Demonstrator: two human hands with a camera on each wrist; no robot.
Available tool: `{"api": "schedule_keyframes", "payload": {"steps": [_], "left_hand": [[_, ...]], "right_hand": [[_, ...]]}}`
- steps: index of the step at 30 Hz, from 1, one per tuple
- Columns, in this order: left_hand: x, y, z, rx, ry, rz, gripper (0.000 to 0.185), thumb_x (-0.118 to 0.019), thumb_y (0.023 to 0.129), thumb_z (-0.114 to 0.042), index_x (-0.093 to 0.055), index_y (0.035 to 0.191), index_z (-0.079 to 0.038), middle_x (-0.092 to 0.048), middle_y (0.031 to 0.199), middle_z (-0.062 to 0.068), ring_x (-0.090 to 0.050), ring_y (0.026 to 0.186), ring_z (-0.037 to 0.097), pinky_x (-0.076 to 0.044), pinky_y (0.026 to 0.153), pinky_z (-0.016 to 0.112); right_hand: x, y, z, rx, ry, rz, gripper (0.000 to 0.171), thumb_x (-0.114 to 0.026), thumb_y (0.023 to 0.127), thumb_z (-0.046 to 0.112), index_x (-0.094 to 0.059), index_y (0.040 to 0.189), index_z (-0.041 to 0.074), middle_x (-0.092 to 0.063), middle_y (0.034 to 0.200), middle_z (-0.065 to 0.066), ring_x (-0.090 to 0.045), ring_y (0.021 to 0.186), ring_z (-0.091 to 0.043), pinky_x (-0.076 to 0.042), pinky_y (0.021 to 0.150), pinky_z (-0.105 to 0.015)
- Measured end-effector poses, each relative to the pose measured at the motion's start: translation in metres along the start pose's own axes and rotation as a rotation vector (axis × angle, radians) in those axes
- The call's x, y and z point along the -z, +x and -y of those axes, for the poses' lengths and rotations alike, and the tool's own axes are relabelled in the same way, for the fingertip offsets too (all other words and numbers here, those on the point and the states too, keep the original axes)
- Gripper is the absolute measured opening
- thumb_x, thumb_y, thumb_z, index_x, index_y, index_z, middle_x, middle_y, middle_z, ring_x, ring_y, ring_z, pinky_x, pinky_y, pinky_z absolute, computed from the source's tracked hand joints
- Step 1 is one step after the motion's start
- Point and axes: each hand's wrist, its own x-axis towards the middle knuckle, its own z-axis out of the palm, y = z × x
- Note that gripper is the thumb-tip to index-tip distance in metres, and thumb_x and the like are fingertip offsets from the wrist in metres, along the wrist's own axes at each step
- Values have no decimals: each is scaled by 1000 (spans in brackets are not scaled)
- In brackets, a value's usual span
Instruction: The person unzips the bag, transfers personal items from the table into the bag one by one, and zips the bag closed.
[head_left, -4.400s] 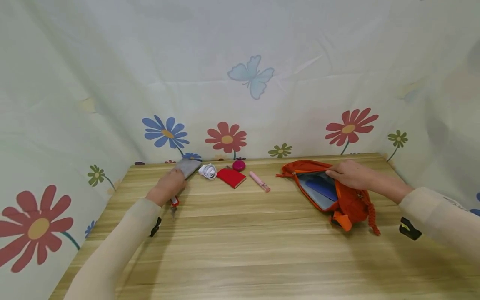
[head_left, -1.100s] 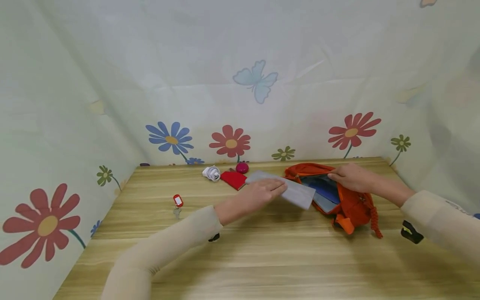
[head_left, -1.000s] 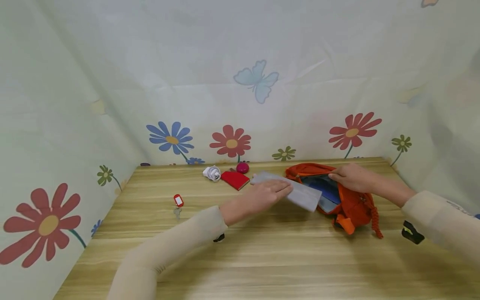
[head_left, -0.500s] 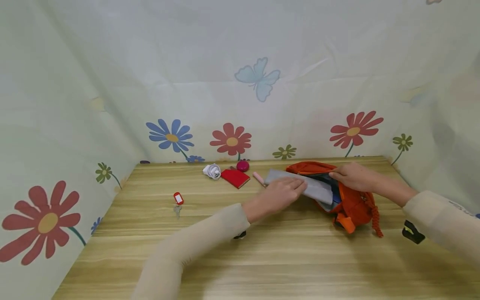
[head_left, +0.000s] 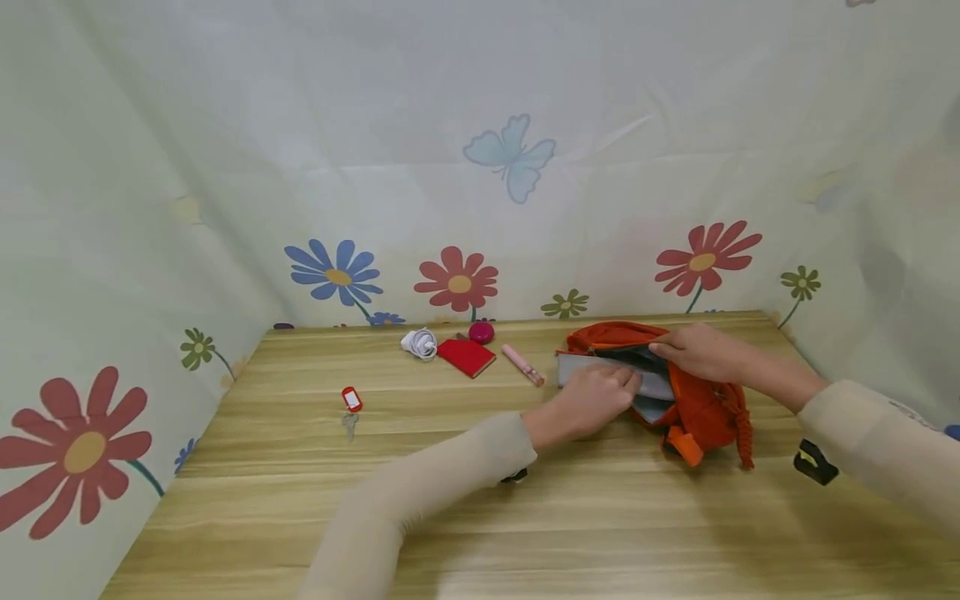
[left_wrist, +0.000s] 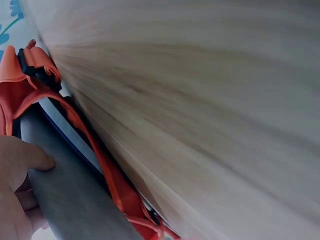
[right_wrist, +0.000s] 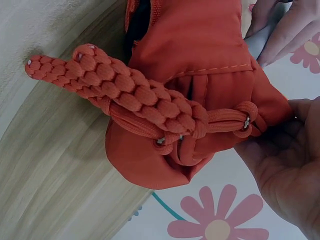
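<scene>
An orange bag [head_left: 708,421] lies unzipped at the right back of the table, its grey-lined mouth facing left. My left hand [head_left: 592,402] grips a flat grey rectangular piece [head_left: 573,367] whose right end is inside the bag's opening. In the left wrist view the thumb lies on top of that grey piece [left_wrist: 75,200], with fingers beneath it. My right hand [head_left: 701,354] pinches the upper edge of the bag's mouth and holds it up. The right wrist view shows the bag's braided cord [right_wrist: 145,97] and the right hand [right_wrist: 290,165] at the fabric edge.
Left of the bag lie a pink tube [head_left: 522,365], a red booklet [head_left: 467,357], a round magenta case [head_left: 482,332] and a white charger with coiled cable [head_left: 420,343]. A red-tagged key [head_left: 351,410] sits farther left. A flowered curtain [head_left: 510,208] stands behind the wooden table.
My left hand has carried the grey piece from the table's left side rightward, and its end has slid into the bag. The right hand keeps holding the bag's edge.
</scene>
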Motion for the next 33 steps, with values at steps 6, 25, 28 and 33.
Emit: {"api": "schedule_keyframes", "payload": {"steps": [6,25,28,33], "left_hand": [[-6,15,-4,-71,-29,6,31,-51,107,-18,-68,134,-18,-69,128,-4,-66,111,8,-54,92,21],[-13,18,5,-124,-488,53,37,-52,106,-9,-60,142,-13,-63,139,0,-57,129,9,-41,106,15],[-16,20,6,-131,-510,43,35,-54,106,-10,-62,140,-13,-64,138,0,-58,127,10,-41,104,13],[-17,19,8,-200,-441,12,36,-52,107,-9,-60,142,-13,-62,141,-1,-57,130,10,-38,109,15]], "right_hand": [[3,2,3,-9,-1,-2,35,-50,107,26,-70,102,-2,-40,67,0,-47,66,-17,-40,65,-34],[0,6,1,47,-41,-32,37,-50,107,23,-71,114,-7,-69,89,-8,-63,82,-22,-51,76,-43],[0,5,0,48,-45,-43,39,-50,107,22,-69,119,-9,-72,105,-18,-67,92,-28,-53,82,-50],[-2,5,0,32,-35,-24,41,-49,108,24,-68,122,-9,-72,106,-17,-66,91,-26,-53,82,-48]]}}
